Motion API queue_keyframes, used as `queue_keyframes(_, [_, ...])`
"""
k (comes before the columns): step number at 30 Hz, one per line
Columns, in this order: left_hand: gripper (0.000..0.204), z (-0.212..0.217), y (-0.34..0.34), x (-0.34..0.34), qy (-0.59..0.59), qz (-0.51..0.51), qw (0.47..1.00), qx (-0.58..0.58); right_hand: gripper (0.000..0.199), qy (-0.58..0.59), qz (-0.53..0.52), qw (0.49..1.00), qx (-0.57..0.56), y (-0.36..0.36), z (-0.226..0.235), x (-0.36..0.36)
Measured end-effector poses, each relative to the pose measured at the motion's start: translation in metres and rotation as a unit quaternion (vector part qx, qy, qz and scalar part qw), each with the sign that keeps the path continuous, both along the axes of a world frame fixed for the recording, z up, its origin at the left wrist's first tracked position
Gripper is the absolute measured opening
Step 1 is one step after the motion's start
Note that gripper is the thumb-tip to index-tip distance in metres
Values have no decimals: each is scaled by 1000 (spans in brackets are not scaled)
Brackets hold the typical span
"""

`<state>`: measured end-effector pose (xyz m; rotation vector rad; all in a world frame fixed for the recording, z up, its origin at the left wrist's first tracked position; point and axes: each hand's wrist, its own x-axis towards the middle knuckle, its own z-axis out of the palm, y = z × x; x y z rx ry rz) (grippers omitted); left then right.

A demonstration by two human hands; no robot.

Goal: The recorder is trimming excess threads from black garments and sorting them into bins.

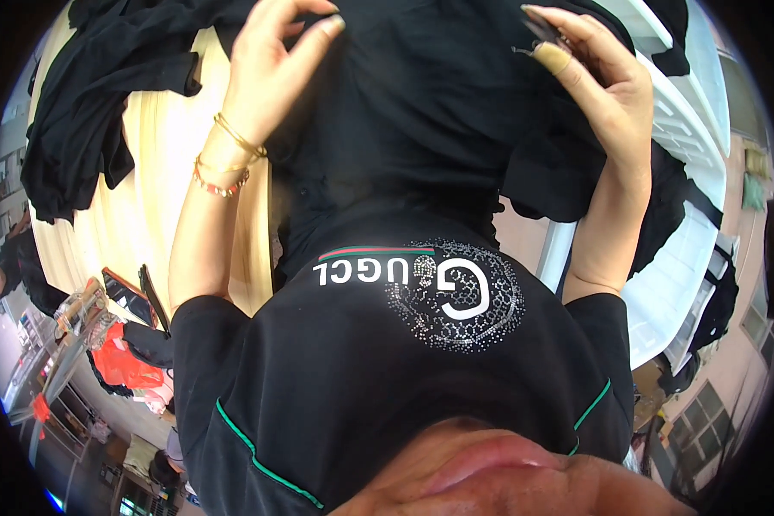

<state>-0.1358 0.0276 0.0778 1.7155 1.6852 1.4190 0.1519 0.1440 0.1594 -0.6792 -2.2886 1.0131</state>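
Observation:
Black garment cloth (421, 95) lies spread in front of me, its far part running out of the top of the view. At its left, my left hand (279, 43) hovers over or rests on the cloth; its thumb and forefinger are apart and nothing shows between them. Over the right side of the cloth, my right hand (597, 73) is closed around a small dark tool (545, 33) that looks like thread snips, partly hidden by the fingers. A yellowish wrap covers the right thumb. Whether the left fingertips touch the cloth I cannot tell.
More black garments (77, 129) lie on the pale wooden table (168, 163) at the left. White plastic crates (692, 138) stand at my right, with black cloth hanging over them. A red cloth item (125, 357) and a rack are off at the lower left.

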Motion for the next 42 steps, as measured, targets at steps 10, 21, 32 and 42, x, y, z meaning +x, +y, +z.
queue_keyframes(10, [45, -16, -24, 7, 35, -64, 946, -316, 30, -55, 79, 995, -13, 1, -14, -19])
queue_keyframes(21, [33, 42, 47, 131, 16, -124, 983, 134, 31, 305, -140, 940, -68, 25, -4, 3])
queue_keyframes(32, [21, 18, 36, 104, 83, -62, 980, 171, 32, -10, -64, 998, 15, 27, 13, -26])
queue_keyframes(42, [35, -33, 96, 59, 36, -13, 994, 104, 29, -229, -87, 949, 199, 38, -28, -49])
